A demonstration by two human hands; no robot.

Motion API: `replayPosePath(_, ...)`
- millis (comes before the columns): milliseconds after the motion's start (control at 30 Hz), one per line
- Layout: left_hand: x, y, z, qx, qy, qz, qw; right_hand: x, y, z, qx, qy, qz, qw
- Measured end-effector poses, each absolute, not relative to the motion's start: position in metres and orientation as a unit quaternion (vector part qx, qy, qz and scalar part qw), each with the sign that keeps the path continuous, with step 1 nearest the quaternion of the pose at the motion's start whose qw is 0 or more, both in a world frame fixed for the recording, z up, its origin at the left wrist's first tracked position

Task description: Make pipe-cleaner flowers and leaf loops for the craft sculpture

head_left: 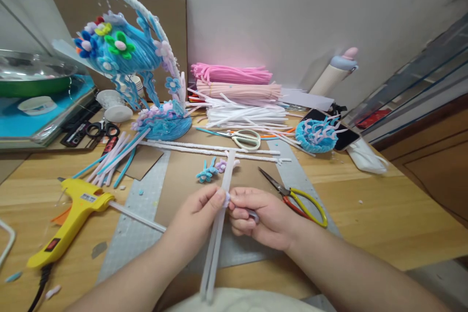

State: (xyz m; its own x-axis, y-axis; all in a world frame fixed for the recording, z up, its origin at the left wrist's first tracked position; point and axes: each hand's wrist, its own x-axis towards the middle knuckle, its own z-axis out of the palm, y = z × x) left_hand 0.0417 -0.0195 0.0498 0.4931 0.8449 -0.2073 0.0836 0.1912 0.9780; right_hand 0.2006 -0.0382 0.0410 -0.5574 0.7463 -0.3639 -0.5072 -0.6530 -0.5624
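Note:
Two pale lilac pipe cleaners (pixel 215 248) lie side by side, running from between my hands down toward my lap; their upper ends rise above my fingers. My left hand (pixel 199 212) is closed, thumb and fingers pinching them near the middle. Opposite it, my right hand (pixel 256 214) is closed too, its thumb and forefinger at a small lilac wrap around the strands. A bent grey-lilac end pokes out of my right fist. Just beyond the hands lie small blue and lilac flower pieces (pixel 206 171) on brown cardboard (pixel 179 190).
Yellow-handled pliers (pixel 307 204) lie right of my hands, a yellow glue gun (pixel 76 217) at left. Behind are scissors (pixel 246 140), white pipe cleaner bundles (pixel 244 116), a blue flowered sculpture (pixel 131 53) at back left, a blue round piece (pixel 316 135) and a bottle (pixel 334 75) at right.

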Motion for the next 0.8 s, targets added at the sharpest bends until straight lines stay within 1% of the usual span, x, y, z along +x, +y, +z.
replayPosePath(100, 0.044, -0.019, 0.048, 0.495, 0.402, 0.268, 0.722, 0.199, -0.037, 0.04, -0.363, -0.289, 0.755, 0.464)
replayPosePath(167, 0.043, -0.019, 0.049, 0.503, 0.395, 0.256, 0.725, 0.199, -0.037, 0.041, -0.393, -0.326, 0.712, 0.482)
replayPosePath(233, 0.041, -0.02, 0.052, 0.544, 0.397, 0.233, 0.701, 0.199, -0.038, 0.043, -0.402, -0.356, 0.699, 0.473)
replayPosePath(333, 0.038, -0.021, 0.06, 0.619, 0.413, 0.165, 0.648, 0.198, -0.039, 0.045, -0.421, -0.396, 0.685, 0.443)
replayPosePath(433, 0.035, -0.021, 0.07, 0.656, 0.42, 0.116, 0.616, 0.197, -0.041, 0.045, -0.454, -0.395, 0.676, 0.425)
replayPosePath(800, 0.026, -0.03, 0.099, 0.675, 0.456, 0.079, 0.574, 0.189, -0.05, 0.051, -0.436, -0.331, 0.701, 0.457)
